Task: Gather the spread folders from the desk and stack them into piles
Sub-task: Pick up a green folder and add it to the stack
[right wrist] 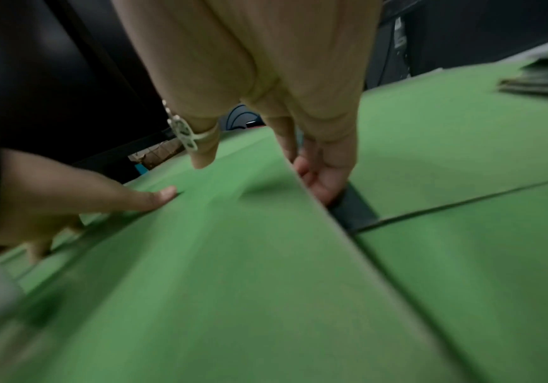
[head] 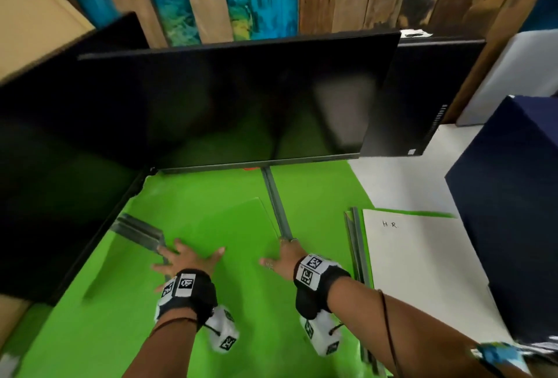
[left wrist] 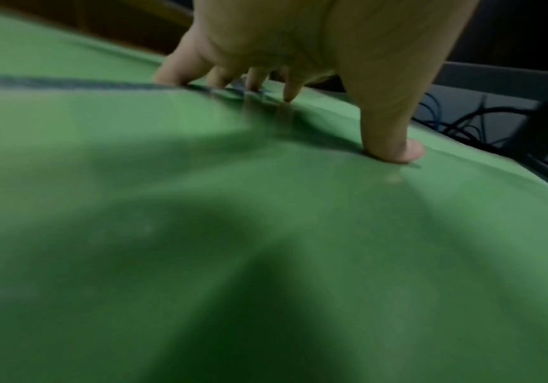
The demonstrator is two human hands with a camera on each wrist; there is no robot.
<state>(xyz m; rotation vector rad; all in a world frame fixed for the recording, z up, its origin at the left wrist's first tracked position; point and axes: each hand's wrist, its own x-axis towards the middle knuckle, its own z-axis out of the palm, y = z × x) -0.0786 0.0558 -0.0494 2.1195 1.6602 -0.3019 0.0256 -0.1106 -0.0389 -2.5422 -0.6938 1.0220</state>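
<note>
Green folder [head: 211,226] lies flat mid-desk, on other green folders, just in front of the monitor [head: 226,105]. Left hand [head: 188,259] is spread flat on its left part, fingertips and thumb pressing down, nothing pinched. Right hand [head: 283,256] works the folder's right edge: in the right wrist view its fingers [right wrist: 321,181] curl under the lifted edge beside the dark spine strip [right wrist: 354,210], thumb side on top, so a pinch on that edge.

Judgement: step is lifting or sliding this folder free. Left hand should ease its pressure or slide along with it, otherwise the cover buckles. Get the fingers deeper under the edge near the spine, so both covers come up together.

Room: monitor's lower edge hangs close behind, another screen [head: 60,181] on the left, so pull toward the body or right. Existing pile with the white "HR" sheet [head: 422,272] sits to the right, well apart; dark blue box [head: 513,211] bounds it beyond.
</note>
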